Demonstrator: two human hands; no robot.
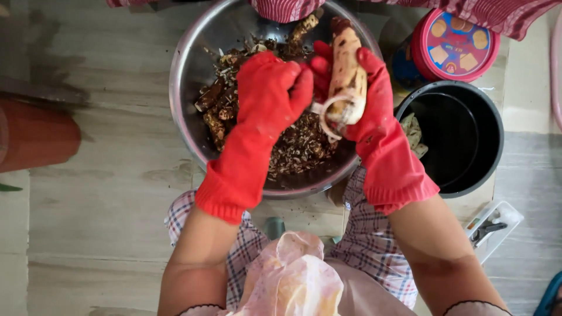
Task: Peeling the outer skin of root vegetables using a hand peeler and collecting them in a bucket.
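I see bare wooden floor (105,193) left of the steel bowl (193,88), open up to the brown pot (35,137). Right of the bowl, a black pot (468,175) and round tin (453,44) block passage.

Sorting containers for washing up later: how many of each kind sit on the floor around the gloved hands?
Steel bowl: 1
Black pot: 1
Round pink-lidded tin: 1
White tray: 1
Total: 4
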